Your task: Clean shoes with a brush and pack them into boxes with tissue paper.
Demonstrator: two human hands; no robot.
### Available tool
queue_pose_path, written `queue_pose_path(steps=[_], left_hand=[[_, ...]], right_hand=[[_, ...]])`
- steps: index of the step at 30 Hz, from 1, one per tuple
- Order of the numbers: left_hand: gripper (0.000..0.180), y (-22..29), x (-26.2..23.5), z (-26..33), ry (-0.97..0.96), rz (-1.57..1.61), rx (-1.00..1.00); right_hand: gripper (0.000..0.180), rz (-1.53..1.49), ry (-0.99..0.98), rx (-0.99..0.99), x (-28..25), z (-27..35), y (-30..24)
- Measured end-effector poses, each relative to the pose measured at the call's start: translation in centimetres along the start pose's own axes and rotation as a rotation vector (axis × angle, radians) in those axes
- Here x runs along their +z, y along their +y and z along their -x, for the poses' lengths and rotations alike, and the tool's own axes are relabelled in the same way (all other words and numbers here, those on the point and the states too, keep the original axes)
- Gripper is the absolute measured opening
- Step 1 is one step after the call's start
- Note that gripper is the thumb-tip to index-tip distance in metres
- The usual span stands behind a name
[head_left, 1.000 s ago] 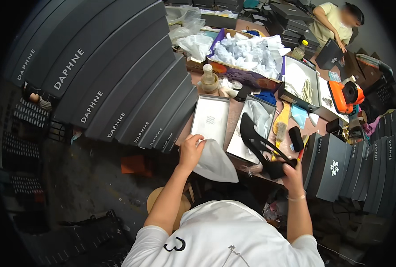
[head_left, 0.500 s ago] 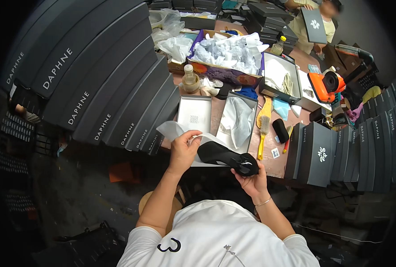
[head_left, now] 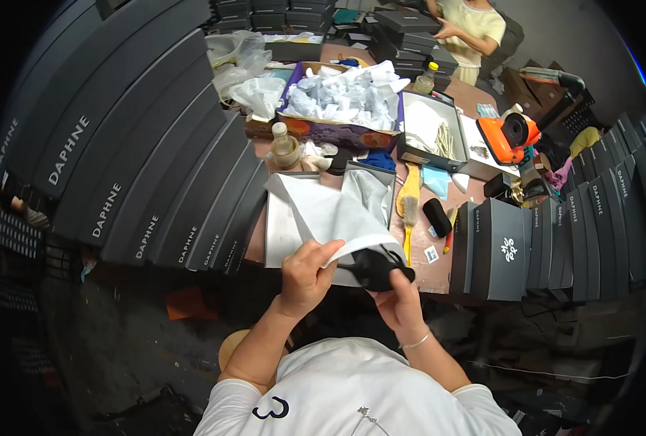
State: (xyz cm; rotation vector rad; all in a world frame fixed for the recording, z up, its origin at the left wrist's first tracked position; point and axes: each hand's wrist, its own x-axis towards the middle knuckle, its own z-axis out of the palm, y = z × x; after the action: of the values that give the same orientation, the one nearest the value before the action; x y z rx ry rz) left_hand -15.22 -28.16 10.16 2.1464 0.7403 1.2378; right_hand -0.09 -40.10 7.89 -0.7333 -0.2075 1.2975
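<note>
A black shoe (head_left: 374,270) is held low over the table's front edge, partly covered by white tissue paper (head_left: 314,211). My left hand (head_left: 307,272) pinches the edge of that paper near the shoe's left end, which is hidden under it. At the other end of the shoe, my right hand (head_left: 399,307) is closed round it, thumb on top. Behind the hands lies an open shoebox (head_left: 276,247), with a white paper bundle (head_left: 370,190) in its right part.
Tall stacks of dark shoeboxes (head_left: 130,145) rise at left, and more boxes (head_left: 501,251) stand at right. A yellow-handled brush (head_left: 409,218), a glass bottle (head_left: 285,151), a purple carton (head_left: 337,132) and an orange device (head_left: 505,138) are on the table. A person (head_left: 472,33) stands behind.
The tissue paper has been drawn over much of the shoe, which was mostly bare before. The shoe has tilted in my right hand. The person behind no longer shows a lid in hand.
</note>
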Motion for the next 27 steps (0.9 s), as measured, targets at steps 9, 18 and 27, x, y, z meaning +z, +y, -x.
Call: queue_pose_path(steps=[9, 18, 27], left_hand=[[0.049, 2.6, 9.3, -1.0, -0.102, 0.127, 0.156], [0.031, 4.6, 15.9, -1.4, -0.250, 0.316, 0.312], [0.062, 0.4, 12.8, -0.7, -0.450, 0.573, -0.053]], right_hand=[[0.050, 0.348, 0.105, -0.122, -5.9, -4.0, -1.4], [0.053, -0.147, 0.029, -0.082, -12.2, -6.3, -5.8], [0.060, -0.068, 0.068, -0.122, -10.0, -7.9, -6.1]])
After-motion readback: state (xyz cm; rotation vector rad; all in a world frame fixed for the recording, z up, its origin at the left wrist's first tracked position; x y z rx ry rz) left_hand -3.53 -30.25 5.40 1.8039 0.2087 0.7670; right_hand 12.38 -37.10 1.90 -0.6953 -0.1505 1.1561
